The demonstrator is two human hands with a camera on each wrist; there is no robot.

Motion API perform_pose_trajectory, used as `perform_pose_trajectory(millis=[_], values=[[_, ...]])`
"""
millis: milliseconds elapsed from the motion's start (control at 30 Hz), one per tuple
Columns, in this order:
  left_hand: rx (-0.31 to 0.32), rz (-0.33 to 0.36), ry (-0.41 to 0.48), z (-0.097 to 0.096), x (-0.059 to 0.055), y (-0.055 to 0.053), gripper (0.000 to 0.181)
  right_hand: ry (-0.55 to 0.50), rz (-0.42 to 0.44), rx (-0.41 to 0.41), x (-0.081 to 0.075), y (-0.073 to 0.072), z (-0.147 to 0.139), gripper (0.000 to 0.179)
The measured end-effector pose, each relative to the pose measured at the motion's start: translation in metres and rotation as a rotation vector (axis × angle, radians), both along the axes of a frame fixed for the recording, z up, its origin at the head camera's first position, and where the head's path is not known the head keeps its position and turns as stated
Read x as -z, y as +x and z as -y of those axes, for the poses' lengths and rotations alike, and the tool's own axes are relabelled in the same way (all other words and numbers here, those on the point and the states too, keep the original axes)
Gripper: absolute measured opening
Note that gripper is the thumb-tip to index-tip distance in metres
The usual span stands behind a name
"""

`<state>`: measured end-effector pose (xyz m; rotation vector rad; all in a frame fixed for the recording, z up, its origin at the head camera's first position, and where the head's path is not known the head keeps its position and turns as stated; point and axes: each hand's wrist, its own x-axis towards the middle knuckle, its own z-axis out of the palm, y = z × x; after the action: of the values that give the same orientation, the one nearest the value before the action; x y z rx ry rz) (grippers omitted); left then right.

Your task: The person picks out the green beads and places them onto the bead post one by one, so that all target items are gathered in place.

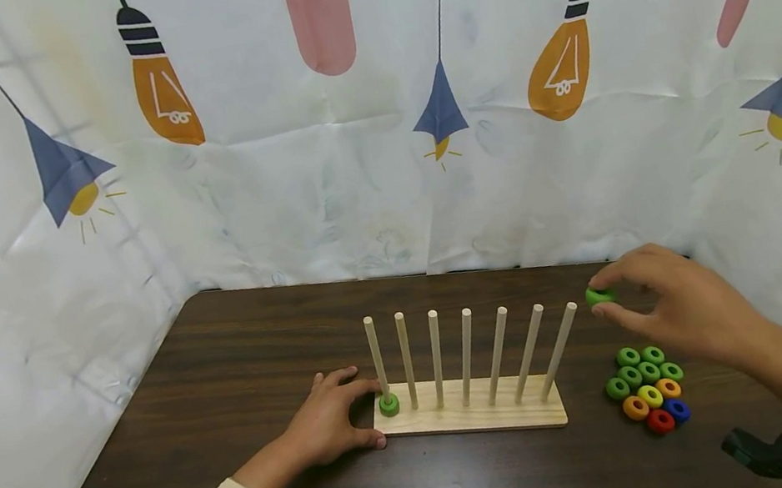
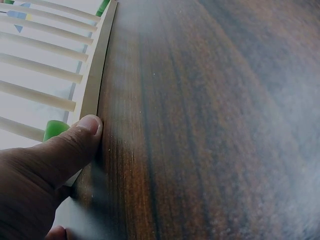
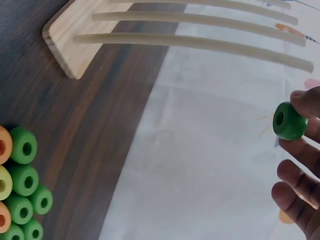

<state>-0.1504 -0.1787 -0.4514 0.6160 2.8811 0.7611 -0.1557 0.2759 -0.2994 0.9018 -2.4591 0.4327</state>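
A pale wooden peg board (image 1: 473, 417) with several upright dowels stands on the table. One green ring (image 1: 389, 405) sits at the foot of its leftmost dowel. My left hand (image 1: 330, 422) grips the board's left end, thumb at the front edge and fingers behind; in the left wrist view the thumb (image 2: 82, 137) presses the board's edge. Up in the air, right of the rightmost dowel, my right hand (image 1: 682, 310) pinches a green bead (image 1: 600, 295) between thumb and fingertips. The right wrist view shows the hole of this bead (image 3: 290, 121) facing the dowels, apart from them.
Below my right hand lies a cluster of loose beads: several green beads (image 1: 630, 376), a yellow bead (image 1: 650, 397), orange beads (image 1: 636, 408), a red bead (image 1: 660, 421) and a blue bead (image 1: 677, 409). A printed white cloth (image 1: 369, 197) hangs behind the dark wooden table (image 1: 259, 323).
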Motion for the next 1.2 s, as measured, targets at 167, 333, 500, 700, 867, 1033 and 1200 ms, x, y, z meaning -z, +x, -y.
perform_pose_trajectory(millis=[167, 333, 500, 700, 867, 1033, 1200], values=[[0.004, 0.001, 0.0, 0.0, 0.0, 0.0, 0.065, -0.013, -0.03, -0.049, -0.009, 0.0, 0.006, 0.044], [0.003, -0.004, -0.001, 0.0, 0.0, -0.001, 0.065, -0.031, -0.04, -0.094, -0.018, 0.0, 0.013, 0.045], [-0.003, -0.006, -0.003, 0.001, 0.001, 0.0, 0.064, -0.034, -0.039, -0.123, -0.025, 0.001, 0.022, 0.037], [0.004, -0.011, -0.004, 0.001, 0.0, 0.0, 0.064, -0.028, -0.031, -0.135, -0.032, 0.003, 0.036, 0.039], [0.013, -0.009, -0.002, 0.001, 0.0, 0.0, 0.064, -0.028, -0.012, -0.163, -0.036, 0.003, 0.048, 0.037], [0.019, -0.003, 0.001, 0.002, 0.0, 0.0, 0.064, -0.018, -0.008, -0.194, -0.038, 0.0, 0.059, 0.036], [0.021, 0.001, -0.001, 0.002, 0.0, -0.001, 0.064, -0.006, 0.008, -0.203, -0.039, -0.002, 0.07, 0.035]])
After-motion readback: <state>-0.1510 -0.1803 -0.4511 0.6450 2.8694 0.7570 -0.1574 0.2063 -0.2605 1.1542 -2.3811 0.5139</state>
